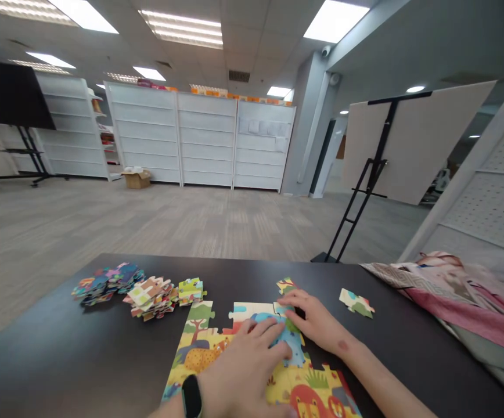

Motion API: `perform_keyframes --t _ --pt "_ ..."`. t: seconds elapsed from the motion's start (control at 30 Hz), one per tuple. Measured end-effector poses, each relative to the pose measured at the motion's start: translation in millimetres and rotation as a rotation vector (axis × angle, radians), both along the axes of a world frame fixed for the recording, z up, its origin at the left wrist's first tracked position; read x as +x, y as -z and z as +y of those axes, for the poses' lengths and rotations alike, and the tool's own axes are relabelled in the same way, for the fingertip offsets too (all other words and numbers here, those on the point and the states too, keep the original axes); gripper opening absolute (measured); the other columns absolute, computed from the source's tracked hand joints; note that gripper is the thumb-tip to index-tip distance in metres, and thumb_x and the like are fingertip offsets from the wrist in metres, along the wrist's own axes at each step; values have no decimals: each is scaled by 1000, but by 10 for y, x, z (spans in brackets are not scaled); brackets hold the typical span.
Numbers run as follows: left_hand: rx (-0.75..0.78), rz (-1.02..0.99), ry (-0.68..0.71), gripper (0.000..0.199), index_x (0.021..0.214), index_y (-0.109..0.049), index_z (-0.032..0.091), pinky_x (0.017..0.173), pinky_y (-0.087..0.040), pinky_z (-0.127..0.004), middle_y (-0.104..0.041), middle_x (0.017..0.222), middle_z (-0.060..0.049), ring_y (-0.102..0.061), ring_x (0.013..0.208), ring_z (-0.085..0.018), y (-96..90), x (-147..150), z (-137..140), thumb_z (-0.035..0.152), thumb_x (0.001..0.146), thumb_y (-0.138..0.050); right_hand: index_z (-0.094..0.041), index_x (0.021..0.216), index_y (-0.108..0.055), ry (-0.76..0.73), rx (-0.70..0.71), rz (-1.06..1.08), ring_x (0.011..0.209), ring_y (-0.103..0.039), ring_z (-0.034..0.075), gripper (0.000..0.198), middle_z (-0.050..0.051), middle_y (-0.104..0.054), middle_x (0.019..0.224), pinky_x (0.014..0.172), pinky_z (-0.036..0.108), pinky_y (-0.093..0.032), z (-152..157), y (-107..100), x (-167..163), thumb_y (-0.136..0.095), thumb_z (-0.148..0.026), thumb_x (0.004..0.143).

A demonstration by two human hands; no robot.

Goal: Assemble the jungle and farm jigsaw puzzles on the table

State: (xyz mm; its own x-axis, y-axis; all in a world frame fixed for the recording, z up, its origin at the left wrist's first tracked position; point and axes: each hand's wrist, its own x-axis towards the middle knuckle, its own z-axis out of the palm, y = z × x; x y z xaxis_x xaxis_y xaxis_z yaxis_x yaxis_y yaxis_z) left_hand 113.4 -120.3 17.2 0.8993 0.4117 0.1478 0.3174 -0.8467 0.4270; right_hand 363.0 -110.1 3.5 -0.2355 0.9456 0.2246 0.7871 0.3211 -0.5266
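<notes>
A partly joined jigsaw puzzle (204, 357) with cartoon animals lies on the dark table near me. Over its middle, my left hand (254, 357) rests flat with fingers spread, a black band on the wrist. My right hand (313, 319) reaches in from the right. Its thumb and index finger are closed on a puzzle piece (280, 310) at the puzzle's upper right edge. Just beyond those fingers lies a loose puzzle piece (285, 284) with a tree on it. My hands cover part of the blue animal (294, 347) in the picture.
Piles of loose pieces, one blue (108, 283) and one mixed (151, 297), sit at the left beside some green pieces (191, 291). A single piece (356, 302) lies to the right. Folded cloth (452, 296) covers the table's right side. An easel stand (365, 186) is beyond.
</notes>
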Motion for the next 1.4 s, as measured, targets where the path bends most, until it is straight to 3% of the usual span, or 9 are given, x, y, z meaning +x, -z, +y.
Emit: perform_keyframes --t 0.17,0.33,0.5,0.57,0.63,0.77,1.03,1.23,1.4 --pt "12 -40 -41 60 117 -56 27 115 -29 -50 -49 146 -7 -44 134 -33 18 41 -28 68 76 -70 -25 125 -68 83 53 -52 121 -54 26 42 10 -64 130 107 47 -42 68 67 152 -41 -14 94" --pt "32 -34 -20 46 104 -56 24 106 -40 -43 -60 126 -5 -55 116 -29 -44 107 58 51 74 -78 -29 119 -71 153 34 -117 134 -45 31 52 6 -56 146 107 60 -35 108 101 307 -46 -6 80" --pt "85 -26 -141 12 97 -55 22 92 -47 -36 -63 105 -5 -58 101 -24 -43 277 171 22 85 -59 -21 95 -74 168 29 -107 118 -62 26 33 9 -70 125 103 45 -46 -33 -3 445 -52 -8 74" --pt "89 -38 -160 12 95 -55 22 91 -47 -35 -62 105 -5 -58 101 -23 -6 312 178 16 85 -54 -21 91 -73 166 12 -92 106 -67 25 28 10 -72 119 95 41 -51 -98 -39 506 -53 -11 75" --pt "80 -55 -142 11 95 -55 22 92 -47 -35 -62 107 -5 -57 102 -23 21 308 169 16 85 -54 -20 100 -72 163 1 -75 110 -66 27 31 11 -70 123 97 42 -51 -134 -60 557 -56 -13 74" --pt "65 -70 -107 10 93 -55 23 90 -46 -33 -61 107 -3 -57 101 -21 13 250 155 17 86 -56 -21 127 -64 119 -32 -44 134 -51 29 58 12 -57 143 115 46 -37 -125 -80 619 -64 -15 70" --pt "28 -85 -106 11 95 -56 23 92 -44 -32 -62 108 0 -57 103 -19 4 232 169 17 87 -56 -23 108 -68 105 -94 -54 100 -63 27 38 6 -69 106 91 39 -51 -175 -232 551 -74 -27 70" --pt "30 -92 -112 11 95 -56 23 91 -44 -32 -62 107 0 -57 102 -19 22 228 172 17 87 -57 -23 98 -70 0 -116 -66 98 -62 22 26 4 -64 109 92 33 -48 -241 -272 328 -73 -25 72" --pt "21 -86 -105 10 96 -57 23 92 -44 -33 -62 109 -2 -57 104 -21 18 228 169 17 88 -56 -23 95 -71 3 -131 -83 101 -60 23 24 4 -63 109 95 34 -46 -251 -252 277 -75 -25 71"
